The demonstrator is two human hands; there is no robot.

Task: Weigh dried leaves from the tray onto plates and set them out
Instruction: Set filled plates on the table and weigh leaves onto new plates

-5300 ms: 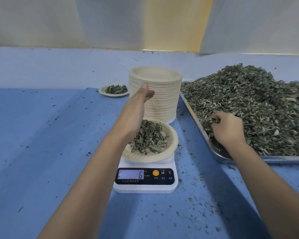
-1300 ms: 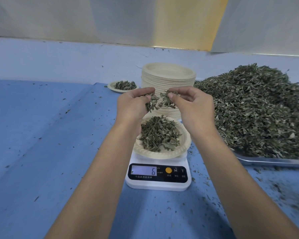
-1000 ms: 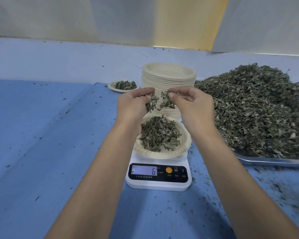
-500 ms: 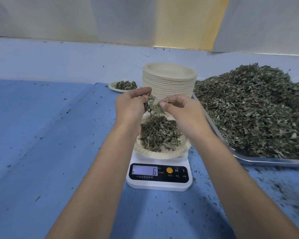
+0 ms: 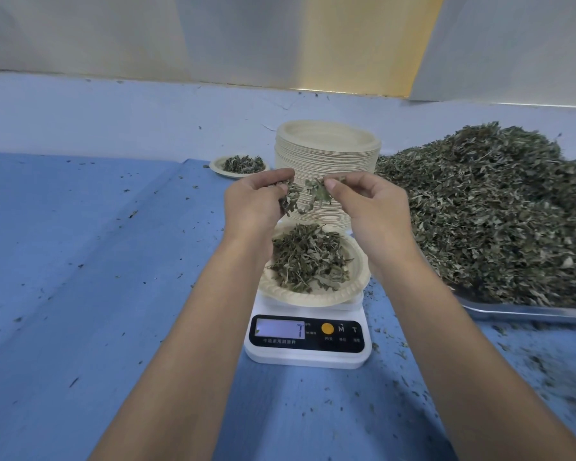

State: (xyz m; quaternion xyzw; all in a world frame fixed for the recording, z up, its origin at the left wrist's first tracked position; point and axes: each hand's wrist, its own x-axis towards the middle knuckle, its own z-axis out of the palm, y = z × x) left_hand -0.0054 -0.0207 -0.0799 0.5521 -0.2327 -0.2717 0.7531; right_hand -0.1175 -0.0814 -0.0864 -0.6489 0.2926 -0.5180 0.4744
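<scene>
A beige paper plate (image 5: 353, 289) heaped with dried leaves sits on a white digital scale (image 5: 308, 337) whose display reads 7. My left hand (image 5: 251, 202) and my right hand (image 5: 368, 207) hover above the plate, a small gap between them. Each pinches a small clump of dried leaves (image 5: 316, 194) that hangs over the plate. To the right a metal tray (image 5: 526, 311) carries a big mound of dried leaves (image 5: 499, 211).
A tall stack of empty paper plates (image 5: 326, 151) stands just behind the scale. A filled plate (image 5: 241, 166) sits farther back on the left. Blue cloth (image 5: 80, 261) covers the table, with leaf crumbs scattered around the scale and tray.
My hands, pressed together low over the plate half a second ago, have risen and drawn apart, splitting the clump. The scale reading went from 6 to 7.
</scene>
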